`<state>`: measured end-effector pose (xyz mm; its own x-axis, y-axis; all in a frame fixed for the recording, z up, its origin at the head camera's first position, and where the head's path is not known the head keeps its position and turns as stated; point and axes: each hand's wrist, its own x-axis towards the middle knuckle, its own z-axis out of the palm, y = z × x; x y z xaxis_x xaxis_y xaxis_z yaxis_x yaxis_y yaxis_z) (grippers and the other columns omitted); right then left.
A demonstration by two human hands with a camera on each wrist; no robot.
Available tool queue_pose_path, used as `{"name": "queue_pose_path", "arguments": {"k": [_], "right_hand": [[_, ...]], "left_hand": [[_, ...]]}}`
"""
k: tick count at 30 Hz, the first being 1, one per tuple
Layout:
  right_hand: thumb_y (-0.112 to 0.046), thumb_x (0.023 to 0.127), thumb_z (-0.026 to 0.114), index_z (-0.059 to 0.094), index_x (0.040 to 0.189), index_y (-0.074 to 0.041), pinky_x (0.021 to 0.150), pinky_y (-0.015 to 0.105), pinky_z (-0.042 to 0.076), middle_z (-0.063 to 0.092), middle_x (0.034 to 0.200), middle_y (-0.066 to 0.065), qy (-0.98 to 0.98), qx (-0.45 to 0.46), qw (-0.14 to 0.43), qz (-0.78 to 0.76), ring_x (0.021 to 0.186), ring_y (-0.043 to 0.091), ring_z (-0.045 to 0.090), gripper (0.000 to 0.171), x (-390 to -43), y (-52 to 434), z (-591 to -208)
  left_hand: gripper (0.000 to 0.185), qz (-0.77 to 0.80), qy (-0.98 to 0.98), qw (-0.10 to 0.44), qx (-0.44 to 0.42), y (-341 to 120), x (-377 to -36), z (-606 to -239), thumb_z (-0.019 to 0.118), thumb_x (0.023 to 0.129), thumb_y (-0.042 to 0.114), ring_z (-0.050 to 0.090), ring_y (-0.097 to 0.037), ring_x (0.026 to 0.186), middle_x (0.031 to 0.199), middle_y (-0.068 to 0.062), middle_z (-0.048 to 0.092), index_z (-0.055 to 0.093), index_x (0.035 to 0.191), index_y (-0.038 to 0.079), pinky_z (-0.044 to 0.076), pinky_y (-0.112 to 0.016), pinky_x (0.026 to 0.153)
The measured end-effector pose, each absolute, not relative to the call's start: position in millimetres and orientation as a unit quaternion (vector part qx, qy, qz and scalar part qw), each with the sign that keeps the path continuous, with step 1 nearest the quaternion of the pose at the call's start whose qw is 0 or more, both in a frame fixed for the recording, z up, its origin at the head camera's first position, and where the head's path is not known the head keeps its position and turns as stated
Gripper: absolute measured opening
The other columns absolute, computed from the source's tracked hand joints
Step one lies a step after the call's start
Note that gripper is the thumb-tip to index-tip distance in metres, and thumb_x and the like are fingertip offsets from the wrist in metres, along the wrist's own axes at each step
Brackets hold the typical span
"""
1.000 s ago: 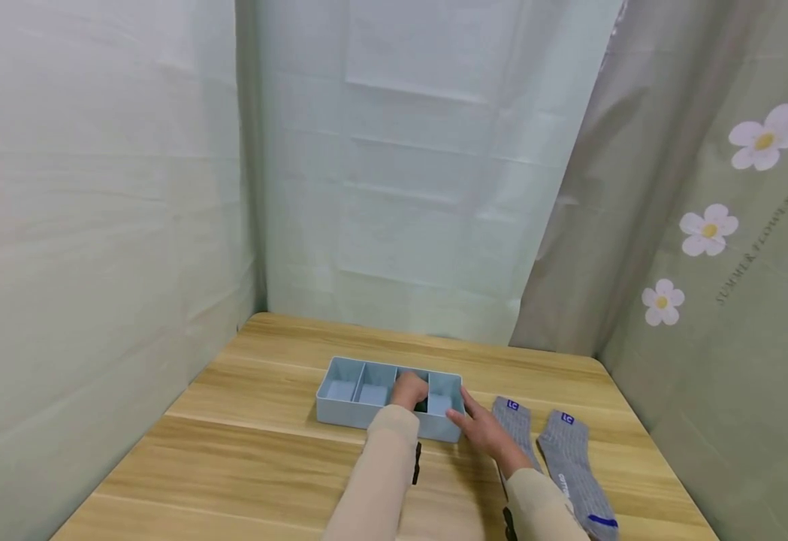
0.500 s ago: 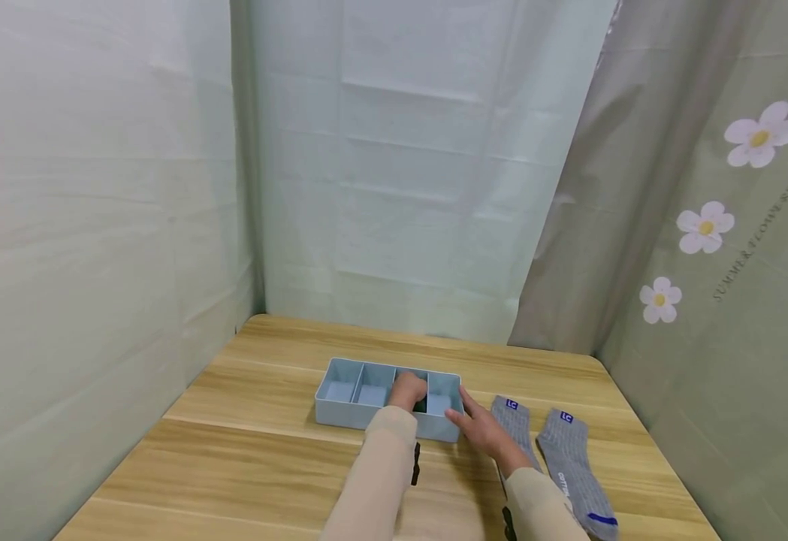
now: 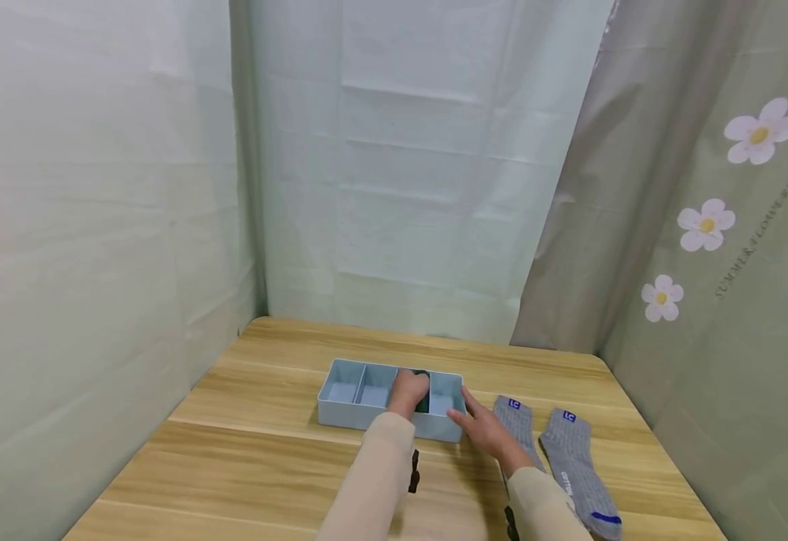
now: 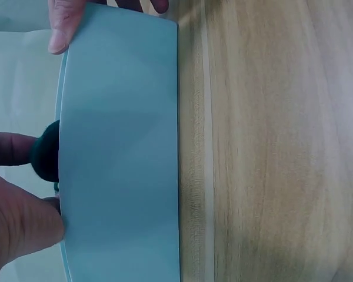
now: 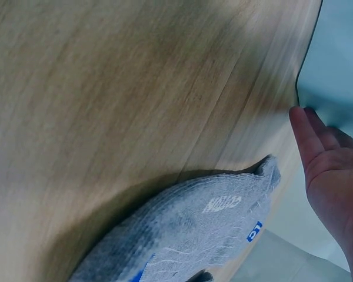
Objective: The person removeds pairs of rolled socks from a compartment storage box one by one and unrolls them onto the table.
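The pale blue plastic divided tray (image 3: 366,409) sits on the wooden tabletop (image 3: 245,458), and it is the landmark here. In its third compartment from the left end lies a dark green, soft rolled bundle (image 3: 423,398), probably a sock, and the left hand (image 3: 407,392) has its fingers curled round it, pressing it down behind the tray's near wall. It looks light, limp and squashy, not fragile or slippery; it is best gripped across the middle of the roll so it stays together. The right hand (image 3: 484,430) lies with straight fingers against the tray's right end wall, steadying it; the tray seems stiff, smooth and light enough to slide. Just right of the tray two grey ribbed socks (image 3: 556,454) lie flat side by side, each with a small blue "LC" tag at the cuff and white "COTTON" lettering. The curtain (image 3: 738,225) to the right of the tray reads "SUMMER FLOWERS"
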<state>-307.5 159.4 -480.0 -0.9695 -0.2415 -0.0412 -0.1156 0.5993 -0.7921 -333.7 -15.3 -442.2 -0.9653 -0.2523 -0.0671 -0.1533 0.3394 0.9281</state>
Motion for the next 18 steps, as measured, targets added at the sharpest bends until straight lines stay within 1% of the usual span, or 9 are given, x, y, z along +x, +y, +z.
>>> {"name": "queue_pose_path", "arguments": {"k": [2, 4, 7, 10, 14, 18], "right_hand": [[-0.053, 0.097, 0.055, 0.019, 0.159, -0.012, 0.111, 0.063, 0.024, 0.026, 0.159, 0.022, 0.892, -0.101, 0.071, -0.435, 0.143, 0.045, 0.026, 0.083, -307.0, 159.3, -479.1], [-0.052, 0.097, 0.056, 0.019, 0.159, -0.012, 0.111, 0.062, 0.024, 0.026, 0.159, 0.022, 0.891, -0.105, 0.070, -0.436, 0.143, 0.044, 0.026, 0.083, -306.7, 159.2, -478.6], [-0.052, 0.097, 0.056, 0.019, 0.159, -0.011, 0.111, 0.062, 0.024, 0.025, 0.159, 0.022, 0.890, -0.106, 0.072, -0.438, 0.143, 0.044, 0.026, 0.083, -306.6, 159.1, -478.6], [-0.054, 0.096, 0.056, 0.019, 0.159, -0.012, 0.112, 0.063, 0.024, 0.025, 0.159, 0.021, 0.890, -0.102, 0.076, -0.439, 0.144, 0.044, 0.025, 0.084, -306.5, 158.9, -478.4], [-0.056, 0.095, 0.056, 0.019, 0.159, -0.013, 0.112, 0.063, 0.023, 0.025, 0.159, 0.021, 0.890, -0.096, 0.079, -0.439, 0.144, 0.044, 0.025, 0.085, -306.7, 158.6, -478.3], [-0.054, 0.096, 0.055, 0.018, 0.159, -0.013, 0.112, 0.063, 0.023, 0.025, 0.159, 0.022, 0.889, -0.098, 0.078, -0.441, 0.144, 0.044, 0.024, 0.085, -306.9, 158.3, -478.5]], "left_hand": [[0.046, -0.573, -0.808, 0.051, 0.125, -15.7, -332.0, -440.9, 0.050, 0.089, 0.008, 0.054, -0.036, 0.110, 0.126, -0.031, 0.055, 0.050, 0.130, -0.014, 0.044, -0.049, 0.099], [0.045, -0.571, -0.809, 0.051, 0.131, -16.3, -331.4, -441.2, 0.051, 0.089, 0.009, 0.055, -0.037, 0.107, 0.122, -0.032, 0.056, 0.050, 0.126, -0.017, 0.046, -0.048, 0.095], [0.047, -0.570, -0.810, 0.048, 0.127, -17.7, -328.8, -440.6, 0.055, 0.087, 0.010, 0.056, -0.037, 0.104, 0.120, -0.032, 0.057, 0.050, 0.125, -0.018, 0.047, -0.048, 0.093], [0.050, -0.566, -0.814, 0.034, 0.124, -19.0, -327.3, -440.2, 0.057, 0.087, 0.012, 0.055, -0.036, 0.100, 0.119, -0.031, 0.056, 0.049, 0.126, -0.017, 0.047, -0.048, 0.092], [0.053, -0.560, -0.820, 0.015, 0.120, -20.8, -329.8, -441.0, 0.058, 0.086, 0.014, 0.053, -0.035, 0.099, 0.121, -0.030, 0.056, 0.049, 0.129, -0.016, 0.046, -0.047, 0.091], [0.053, -0.563, -0.819, -0.001, 0.111, -22.6, -334.4, -442.5, 0.059, 0.085, 0.010, 0.052, -0.035, 0.100, 0.124, -0.028, 0.056, 0.051, 0.133, -0.012, 0.045, -0.047, 0.091]]}}
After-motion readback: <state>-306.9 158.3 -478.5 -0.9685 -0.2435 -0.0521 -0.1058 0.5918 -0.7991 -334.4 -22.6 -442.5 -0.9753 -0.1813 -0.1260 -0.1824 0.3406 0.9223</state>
